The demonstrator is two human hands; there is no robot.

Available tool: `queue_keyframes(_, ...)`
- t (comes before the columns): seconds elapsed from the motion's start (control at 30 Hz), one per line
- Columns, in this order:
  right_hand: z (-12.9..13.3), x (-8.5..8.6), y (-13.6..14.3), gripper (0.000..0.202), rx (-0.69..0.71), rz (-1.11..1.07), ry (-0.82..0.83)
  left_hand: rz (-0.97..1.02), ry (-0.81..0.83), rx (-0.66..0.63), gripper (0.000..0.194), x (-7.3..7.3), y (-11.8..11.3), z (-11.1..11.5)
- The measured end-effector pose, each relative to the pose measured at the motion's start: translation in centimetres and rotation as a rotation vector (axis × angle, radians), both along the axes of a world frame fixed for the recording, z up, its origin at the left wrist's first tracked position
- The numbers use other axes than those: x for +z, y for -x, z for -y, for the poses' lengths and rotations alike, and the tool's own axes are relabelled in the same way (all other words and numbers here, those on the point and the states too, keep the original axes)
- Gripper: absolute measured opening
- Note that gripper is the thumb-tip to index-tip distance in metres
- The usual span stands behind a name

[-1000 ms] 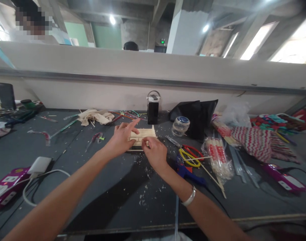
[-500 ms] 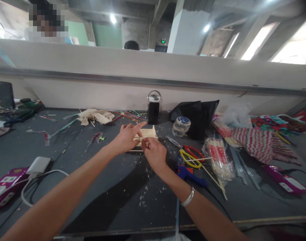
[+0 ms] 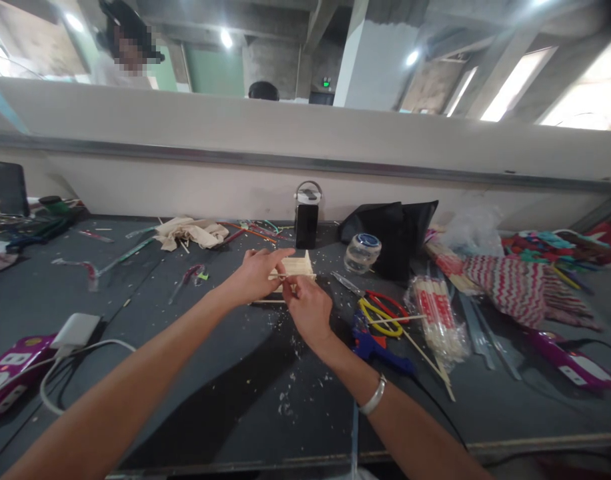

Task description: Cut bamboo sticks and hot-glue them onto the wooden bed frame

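A small frame of pale wooden sticks (image 3: 298, 263) lies on the dark table, partly covered by both hands. Over its left part is my left hand (image 3: 258, 275), thumb and a finger pinched at a thin wooden stick (image 3: 281, 275), with the index finger stretched out to the right. My right hand (image 3: 308, 303), a silver bangle on its wrist, comes in from the front right and pinches the same stick near its fingertips. Both sets of fingertips almost meet above the frame. The stick's ends are partly hidden by the fingers.
Right of the hands lie scissors (image 3: 385, 317), a blue glue gun (image 3: 383, 350) and a bag of wooden sticks (image 3: 435, 310). A clear jar (image 3: 362, 253) and a black bag (image 3: 395, 233) stand behind. A phone (image 3: 306, 225) leans upright at the back. Left is a power strip (image 3: 18, 367).
Both hands stay nearly in place, with only slight finger shifts at the stick. Behind the partition, a person has moved to the right.
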State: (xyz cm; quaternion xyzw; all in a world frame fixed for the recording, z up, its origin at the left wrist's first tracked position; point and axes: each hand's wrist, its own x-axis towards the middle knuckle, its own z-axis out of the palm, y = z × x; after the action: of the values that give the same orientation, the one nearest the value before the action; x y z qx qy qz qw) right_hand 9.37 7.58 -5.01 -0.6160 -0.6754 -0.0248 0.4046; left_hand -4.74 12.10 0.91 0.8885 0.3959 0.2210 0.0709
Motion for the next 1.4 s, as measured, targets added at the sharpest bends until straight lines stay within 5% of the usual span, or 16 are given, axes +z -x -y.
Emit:
queue_keyframes(0.57,0.05,-0.19,-0.23,0.015,0.005,0.016,-0.004,0.029,-0.015,-0.005,0.053,-0.67,-0.10,-0.48)
queue_keyframes(1.4,-0.21,-0.76,-0.37,0.015,0.033,0.085,-0.064,0.060,0.068,-0.035,0.054,0.28,0.05,-0.75)
